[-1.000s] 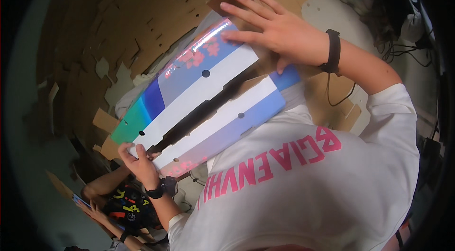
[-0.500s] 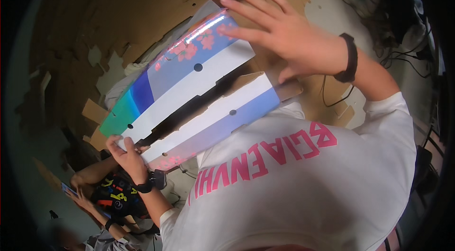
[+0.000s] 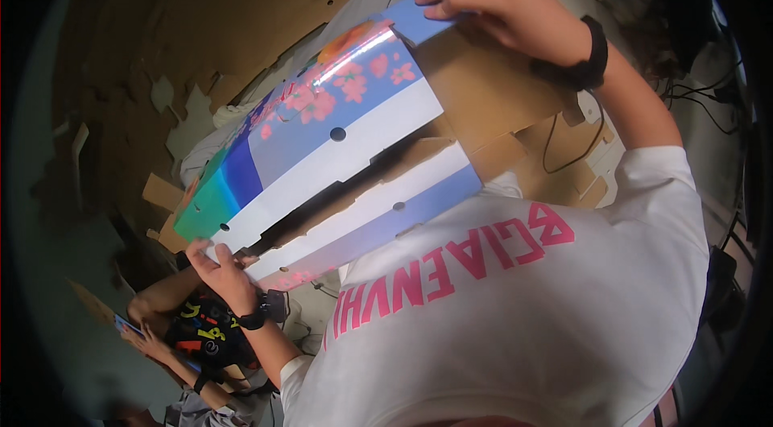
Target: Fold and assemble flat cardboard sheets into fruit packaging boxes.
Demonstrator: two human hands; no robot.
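A long cardboard box [image 3: 322, 117], printed in blue, purple and green with pink blossoms, lies slantwise across in front of me. A dark gap runs between its two white-edged long sides. At its near left end my left hand [image 3: 227, 275] grips the corner, with the fingertips partly hidden in the gap. My right hand [image 3: 507, 12] is at the far right end, its fingers bent over a blue-faced end flap [image 3: 407, 18]. Below that hand, a plain brown flap [image 3: 495, 84] sticks out from the box's right end.
Flat brown cardboard sheets [image 3: 201, 16] cover much of the floor beyond the box. At the lower left another person [image 3: 205, 334] in a dark printed garment holds a piece of card [image 3: 97, 306]. Black cables [image 3: 688, 97] trail on the floor at the right.
My right hand has gone from spread fingers to bent ones, and the blue face of the end flap now shows beneath them. The left hand stays at its corner.
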